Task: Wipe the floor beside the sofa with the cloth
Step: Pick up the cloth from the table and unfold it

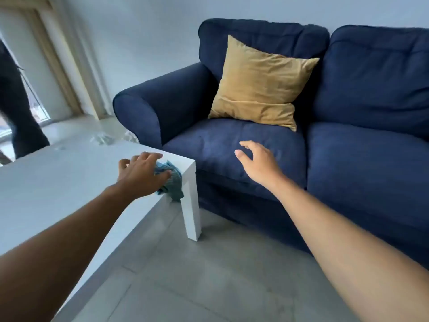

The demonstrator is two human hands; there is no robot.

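White low table (58, 182) fills left of frame, one leg (191, 212) at centre. Mustard cushion (262, 84) upright, upper centre. Window frame (60, 56) upper left; dark-clad figure (16, 105) at far left edge, partly cropped.

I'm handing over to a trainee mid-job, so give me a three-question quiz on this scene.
1. True or false: the blue cloth lies on the floor.
2. Which hand is on the cloth? A) left hand B) right hand
3. Fill in: the yellow cushion leans against the back of the ____.

Key:
1. False; it sits at the white table corner, partly hanging over the edge.
2. A; the right hand hovers with its fingers spread, holding nothing.
3. sofa
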